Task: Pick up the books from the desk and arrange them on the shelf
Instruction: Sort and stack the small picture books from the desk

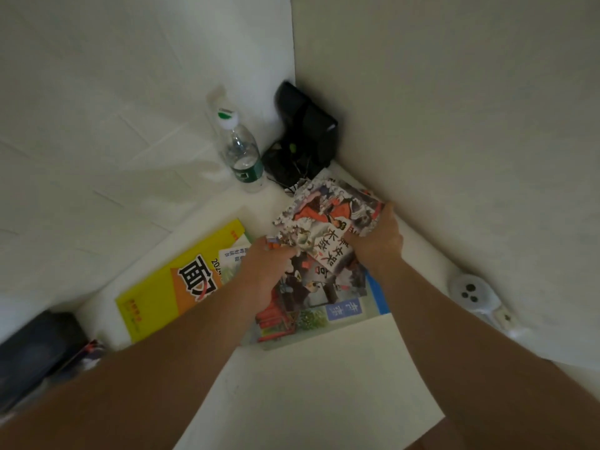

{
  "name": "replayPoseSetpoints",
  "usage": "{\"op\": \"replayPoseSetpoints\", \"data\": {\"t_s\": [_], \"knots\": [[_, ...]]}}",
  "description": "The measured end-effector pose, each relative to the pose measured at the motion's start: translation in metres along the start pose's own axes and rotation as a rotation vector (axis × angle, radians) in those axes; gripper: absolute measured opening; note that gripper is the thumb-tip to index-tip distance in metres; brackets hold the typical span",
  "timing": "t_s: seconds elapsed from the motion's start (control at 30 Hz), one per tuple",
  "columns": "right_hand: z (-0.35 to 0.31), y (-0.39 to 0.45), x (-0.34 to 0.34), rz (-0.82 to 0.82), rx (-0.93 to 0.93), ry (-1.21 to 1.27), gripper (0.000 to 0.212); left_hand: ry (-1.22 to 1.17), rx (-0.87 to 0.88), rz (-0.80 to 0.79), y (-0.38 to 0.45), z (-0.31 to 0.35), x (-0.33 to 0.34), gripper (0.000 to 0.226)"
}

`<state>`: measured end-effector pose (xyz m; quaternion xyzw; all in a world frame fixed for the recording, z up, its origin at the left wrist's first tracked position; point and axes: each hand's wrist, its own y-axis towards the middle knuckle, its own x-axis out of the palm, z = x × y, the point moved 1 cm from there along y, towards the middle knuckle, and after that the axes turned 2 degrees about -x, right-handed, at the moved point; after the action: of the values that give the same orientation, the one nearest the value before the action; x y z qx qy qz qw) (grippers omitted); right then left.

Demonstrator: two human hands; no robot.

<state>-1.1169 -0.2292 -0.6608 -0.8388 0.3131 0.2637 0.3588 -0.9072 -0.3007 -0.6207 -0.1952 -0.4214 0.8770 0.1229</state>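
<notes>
The white desk (308, 384) filled the lower centre of the frame, set into a wall corner. On it lay a yellow book (162, 287) at lower left and a blue-edged book (324, 306) at centre. Above that one, both hands held an illustrated book (324, 216) by opposite edges, likely to lift it level: left hand (263, 267) and right hand (376, 241), fingers clamped on its cover. A water bottle (242, 151) stood behind, upper centre. No shelf showed.

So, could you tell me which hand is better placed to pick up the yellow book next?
Left, probably. The left hand grips the comic right beside the yellow book; the right hand is on the comic's far edge.
</notes>
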Motion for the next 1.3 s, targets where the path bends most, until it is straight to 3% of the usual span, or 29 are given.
{"op": "replayPoseSetpoints", "data": {"t_s": [0.07,0.27,0.33,0.43,0.63,0.87,0.93,1.03,1.17,1.3], "knots": [[0.006,-0.002,-0.006,-0.072,-0.053,-0.058,0.117,-0.016,-0.03,-0.038,0.0,0.002,0.005,0.029],[0.021,-0.019,-0.014,-0.195,-0.091,0.008,0.111,-0.214,-0.097,-0.109,0.005,-0.004,0.013,0.084],[0.028,-0.026,-0.013,-0.18,-0.1,0.059,0.107,-0.19,-0.052,-0.113,0.002,-0.005,0.017,0.072],[0.035,-0.041,-0.016,-0.167,-0.126,0.119,0.102,-0.189,-0.013,-0.111,0.002,-0.009,0.021,0.024],[0.047,-0.066,-0.027,-0.049,0.012,0.223,0.106,-0.188,-0.014,-0.27,-0.002,-0.035,0.011,0.033],[0.038,-0.088,-0.034,-0.098,-0.098,0.127,0.105,-0.166,0.068,-0.407,-0.051,-0.051,-0.023,0.028],[0.034,-0.098,-0.034,-0.136,-0.149,0.256,0.096,-0.128,0.104,-0.409,-0.054,-0.056,-0.039,0.028],[0.025,-0.111,-0.029,-0.329,-0.029,0.718,0.103,-0.141,0.127,-0.437,-0.061,-0.059,-0.057,0.029],[0.009,-0.13,-0.022,-0.589,-0.116,0.778,0.055,-0.126,0.228,-0.379,-0.071,-0.044,-0.073,0.031],[-0.017,-0.134,-0.03,-0.45,-0.272,0.755,0.039,-0.072,0.449,-0.322,-0.088,-0.016,-0.091,0.029]]}}
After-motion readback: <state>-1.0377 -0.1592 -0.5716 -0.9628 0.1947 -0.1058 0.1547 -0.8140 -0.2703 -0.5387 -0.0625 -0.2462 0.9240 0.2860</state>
